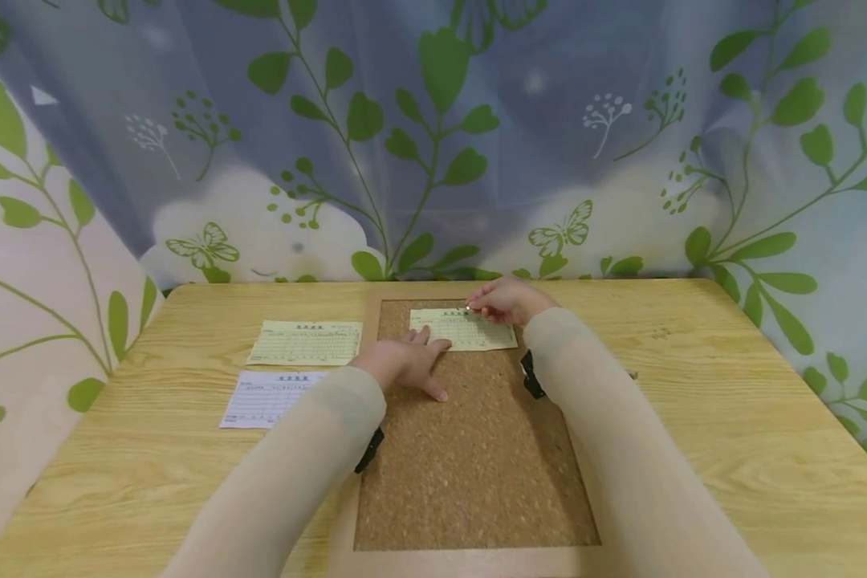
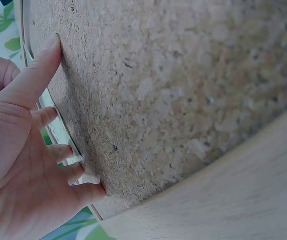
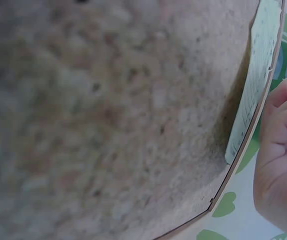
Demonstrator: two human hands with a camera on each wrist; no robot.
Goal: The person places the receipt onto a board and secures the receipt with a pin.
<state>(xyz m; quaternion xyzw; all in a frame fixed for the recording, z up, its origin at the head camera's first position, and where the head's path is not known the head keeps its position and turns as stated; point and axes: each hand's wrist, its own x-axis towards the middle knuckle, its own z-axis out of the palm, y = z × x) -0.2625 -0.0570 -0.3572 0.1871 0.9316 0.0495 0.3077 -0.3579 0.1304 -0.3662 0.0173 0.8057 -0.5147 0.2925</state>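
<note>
A cork board in a pale wooden frame lies on the table, with a yellow printed form slip near its far edge. My left hand presses the slip's lower left part with spread fingers, its thumb on the bare cork. In the left wrist view the fingertips reach over the slip and cork. At the slip's upper edge my right hand pinches a small shiny pin between thumb and forefinger. Its thin tip shows in the right wrist view, where the hand is partly cut off.
Left of the board lie another yellow slip and a white slip, the latter partly behind the left sleeve. A small dark object peeks out beside the right sleeve. A leaf-patterned curtain hangs behind the wooden table.
</note>
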